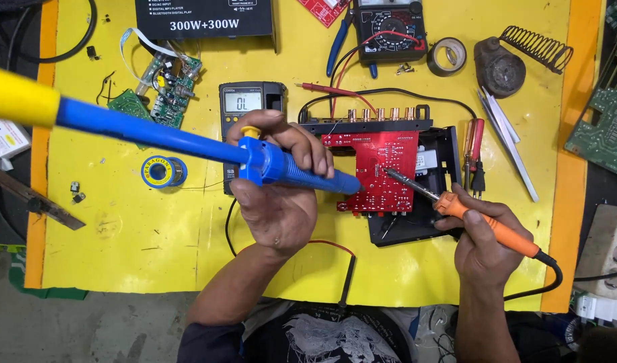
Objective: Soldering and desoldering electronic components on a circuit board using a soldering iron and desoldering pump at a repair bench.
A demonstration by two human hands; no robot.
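My left hand (278,195) grips a blue desoldering pump (187,141) with a yellow plunger end; its nozzle points at the left edge of a red circuit board (382,171). My right hand (480,245) holds an orange-handled soldering iron (486,225), its metal tip touching the middle of the red board. The board lies tilted on a black chassis (443,195) with a row of connectors along its far edge.
On the yellow mat (120,228) lie a digital multimeter (248,101), a solder spool (162,171), a green circuit board (170,91), an analogue multimeter (389,30), a tape roll (447,55), a soldering iron stand (507,64), tweezers (507,138) and screwdrivers (474,151). A power strip (611,252) sits right.
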